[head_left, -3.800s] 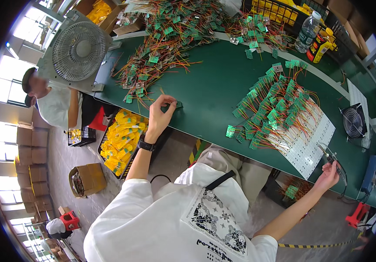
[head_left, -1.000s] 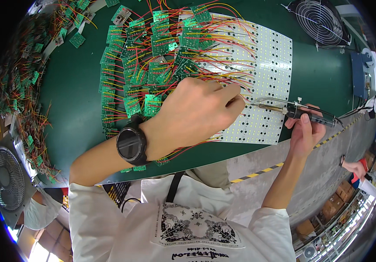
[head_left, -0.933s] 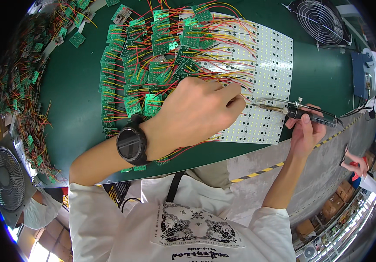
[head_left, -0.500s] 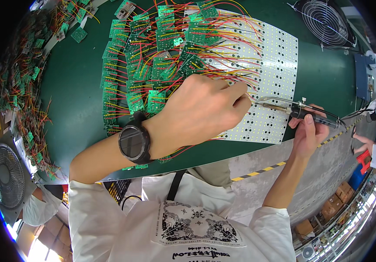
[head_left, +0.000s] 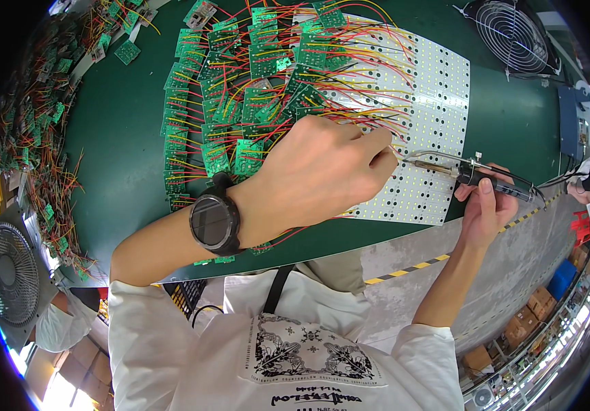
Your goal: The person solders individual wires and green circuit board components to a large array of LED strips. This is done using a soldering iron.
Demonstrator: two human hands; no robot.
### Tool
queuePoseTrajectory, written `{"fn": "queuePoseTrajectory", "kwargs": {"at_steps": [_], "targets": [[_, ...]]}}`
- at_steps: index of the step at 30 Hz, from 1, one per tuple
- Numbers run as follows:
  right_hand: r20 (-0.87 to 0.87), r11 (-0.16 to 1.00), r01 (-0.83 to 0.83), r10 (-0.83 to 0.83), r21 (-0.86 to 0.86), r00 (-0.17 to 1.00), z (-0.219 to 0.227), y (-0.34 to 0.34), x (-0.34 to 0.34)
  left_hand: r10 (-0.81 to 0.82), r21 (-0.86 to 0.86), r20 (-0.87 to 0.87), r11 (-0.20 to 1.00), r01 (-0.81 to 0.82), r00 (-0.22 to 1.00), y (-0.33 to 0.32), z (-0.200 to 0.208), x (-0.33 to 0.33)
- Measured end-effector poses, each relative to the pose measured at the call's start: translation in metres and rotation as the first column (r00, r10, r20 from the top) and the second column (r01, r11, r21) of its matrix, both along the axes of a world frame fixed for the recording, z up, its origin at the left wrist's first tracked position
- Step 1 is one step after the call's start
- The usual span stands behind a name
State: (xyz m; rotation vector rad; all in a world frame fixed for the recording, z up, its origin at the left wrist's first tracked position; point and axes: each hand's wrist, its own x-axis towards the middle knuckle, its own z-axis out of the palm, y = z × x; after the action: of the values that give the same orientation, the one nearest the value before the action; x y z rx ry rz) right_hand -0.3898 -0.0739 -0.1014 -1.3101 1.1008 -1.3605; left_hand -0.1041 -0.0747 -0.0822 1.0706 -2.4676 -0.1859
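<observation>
My left hand (head_left: 322, 175) lies knuckles-up on the white LED panel (head_left: 439, 130), fingers curled together and pinched at the tips near a wire end; what sits between the tips is too small to tell. A black watch (head_left: 211, 222) circles that wrist. My right hand (head_left: 483, 212) is closed around the dark handle of a soldering iron (head_left: 469, 175), whose metal tip points left and ends just beside my left fingertips, over the panel's lower rows.

The panel rests on a dark green table (head_left: 124, 151). Small green circuit boards (head_left: 240, 89) lie in rows across its left part, tied to it by red and yellow wires (head_left: 356, 75). A heap of more boards and wires (head_left: 31, 130) runs along the table's far left edge. A small black fan (head_left: 514, 38) stands on the table at upper right, and a large grey fan (head_left: 11, 284) stands off the left end.

Beyond the near edge the floor (head_left: 514, 274) is grey concrete with a yellow-and-black striped line (head_left: 411, 267).
</observation>
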Motion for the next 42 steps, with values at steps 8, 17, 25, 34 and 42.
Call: {"fn": "queuePoseTrajectory", "kwargs": {"at_steps": [8,17,25,34,42], "targets": [[0.076,0.997,0.074,-0.075,0.013,0.994,0.005,0.0,0.007,0.007,-0.014,0.008,1.0,-0.007,1.0,0.001,0.003,0.001],[0.095,0.993,0.116,-0.119,0.038,0.988,0.006,0.0,0.007,-0.074,0.077,-0.052,0.994,0.078,0.996,0.0,0.011,0.006],[0.105,0.99,0.131,-0.135,0.05,0.985,0.005,0.0,0.007,-0.174,0.106,-0.038,0.978,0.177,0.984,-0.001,0.012,0.008],[0.076,0.999,0.049,-0.051,0.024,0.996,0.003,0.001,0.003,-0.1,0.003,0.001,0.995,0.1,0.995,-0.003,0.006,0.0],[0.058,1.0,0.0,-0.001,0.015,0.998,0.0,0.001,-0.001,-0.092,0.008,0.049,0.996,0.092,0.995,-0.002,0.004,-0.001]]}}
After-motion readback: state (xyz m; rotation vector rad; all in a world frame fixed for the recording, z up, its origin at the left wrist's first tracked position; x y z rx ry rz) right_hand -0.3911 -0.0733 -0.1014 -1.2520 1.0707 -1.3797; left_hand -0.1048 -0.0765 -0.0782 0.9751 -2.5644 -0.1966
